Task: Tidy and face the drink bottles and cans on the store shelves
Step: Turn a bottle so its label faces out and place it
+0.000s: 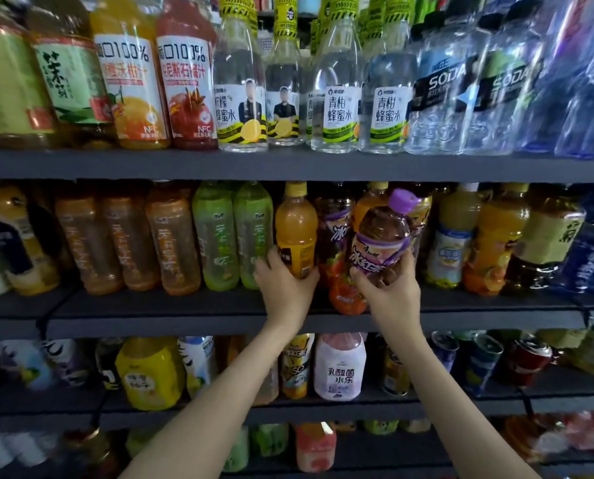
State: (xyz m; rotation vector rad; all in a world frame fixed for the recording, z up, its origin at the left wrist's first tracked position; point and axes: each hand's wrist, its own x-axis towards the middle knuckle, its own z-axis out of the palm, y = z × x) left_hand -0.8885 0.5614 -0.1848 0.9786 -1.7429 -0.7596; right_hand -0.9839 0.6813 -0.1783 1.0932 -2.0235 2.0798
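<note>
Head view: middle shelf (185,305) dead ahead, both hands up on the front row!
Tea bottle: the purple-capped tea bottle (381,236) sits front and centre of that shelf, label facing out.
Long axis: tilted, with the cap leaning to 1 o'clock and the base down at 7 o'clock. The base is hidden behind the fingers, so I cannot tell if it touches the shelf.
Right hand: the right hand (388,292) is wrapped round the lower body of the tea bottle, fingers curled over the label's bottom edge.
Left hand: the left hand (285,285), at 9 o'clock from the right and just beside it, grips the foot of the orange juice bottle (296,229).
Orange juice bottle: upright, yellow cap on top, label mostly turned away.
Neighbours: a matching purple-label bottle (335,236) stands between the two held bottles, and green tea bottles (216,236) line up at 9 o'clock.
Next move: probably swinging the cap back to 12 o'clock and seating the tea bottle. The right hand already has it.
Risk: tight quarters, and a nudge could knock the bottle between.
</note>
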